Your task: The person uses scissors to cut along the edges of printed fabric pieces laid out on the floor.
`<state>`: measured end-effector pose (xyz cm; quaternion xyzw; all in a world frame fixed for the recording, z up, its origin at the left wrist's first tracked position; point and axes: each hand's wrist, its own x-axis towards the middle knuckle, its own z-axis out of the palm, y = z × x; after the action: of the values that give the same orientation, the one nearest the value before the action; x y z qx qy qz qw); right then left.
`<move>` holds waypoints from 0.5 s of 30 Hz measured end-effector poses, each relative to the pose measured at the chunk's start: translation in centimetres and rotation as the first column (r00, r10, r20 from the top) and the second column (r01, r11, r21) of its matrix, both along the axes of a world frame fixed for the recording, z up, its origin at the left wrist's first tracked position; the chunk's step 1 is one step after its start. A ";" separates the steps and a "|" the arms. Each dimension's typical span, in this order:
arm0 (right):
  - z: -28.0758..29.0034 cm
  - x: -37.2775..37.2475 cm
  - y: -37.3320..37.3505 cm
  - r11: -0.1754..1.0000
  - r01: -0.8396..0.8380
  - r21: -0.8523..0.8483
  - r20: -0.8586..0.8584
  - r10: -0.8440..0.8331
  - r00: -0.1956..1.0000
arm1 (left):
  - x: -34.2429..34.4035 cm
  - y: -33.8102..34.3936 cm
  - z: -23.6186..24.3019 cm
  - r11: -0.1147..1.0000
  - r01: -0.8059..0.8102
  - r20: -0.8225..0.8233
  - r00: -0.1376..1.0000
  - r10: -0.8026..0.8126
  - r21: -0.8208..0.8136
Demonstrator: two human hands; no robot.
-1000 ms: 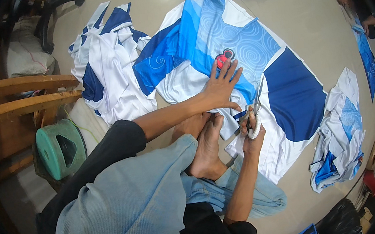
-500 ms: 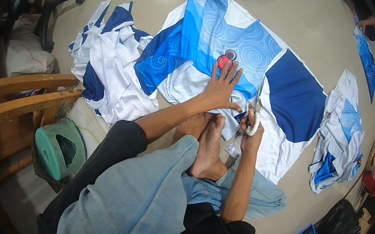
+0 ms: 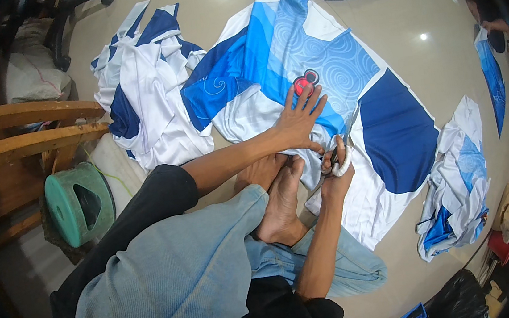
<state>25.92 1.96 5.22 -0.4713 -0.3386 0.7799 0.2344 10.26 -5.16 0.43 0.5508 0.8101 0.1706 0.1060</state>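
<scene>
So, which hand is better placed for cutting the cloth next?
The right hand, I would judge: it holds the scissors close by the cloth. The left hand has no tool and lies spread on the cloth, so it seems better placed for steadying.

On the glossy beige floor (image 3: 400, 13) we see blue-and-white fabric (image 3: 334, 60) spread out, a crumpled white-and-navy heap (image 3: 156, 104) to its left, a rumpled white-and-blue bundle (image 3: 457, 169) to its right.

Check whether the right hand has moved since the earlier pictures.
Yes, the right hand has moved slightly forward, up the picture, judged against the green stool.
</scene>
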 end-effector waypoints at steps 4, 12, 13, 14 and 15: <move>-0.5 -1.2 0.5 0.999 0.043 0.008 -0.004 -0.043 0.999 | 0.1 0.0 -0.3 0.999 -0.006 -0.025 1.000 0.007 0.036; -0.5 -1.7 0.8 0.998 0.001 0.063 0.070 -0.005 0.998 | 0.1 0.0 -0.6 0.999 -0.012 -0.013 1.000 0.013 0.049; -0.5 -1.6 0.7 0.998 -0.002 0.069 0.092 -0.004 0.996 | 0.2 0.0 -0.6 0.998 -0.013 -0.004 1.000 0.013 0.063; -0.6 -1.7 0.7 0.997 -0.006 0.075 0.113 -0.002 0.994 | 0.1 0.0 -0.7 0.997 -0.015 0.005 1.000 0.014 0.077; -0.7 -1.8 0.7 0.997 -0.011 0.081 0.134 0.000 0.991 | 0.1 0.0 -0.8 0.998 -0.015 -0.012 1.000 0.016 0.068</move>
<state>24.15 2.67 4.53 -0.5118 -0.3862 0.7327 0.2282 10.40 -5.18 -0.36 0.5490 0.8086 0.1953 0.0809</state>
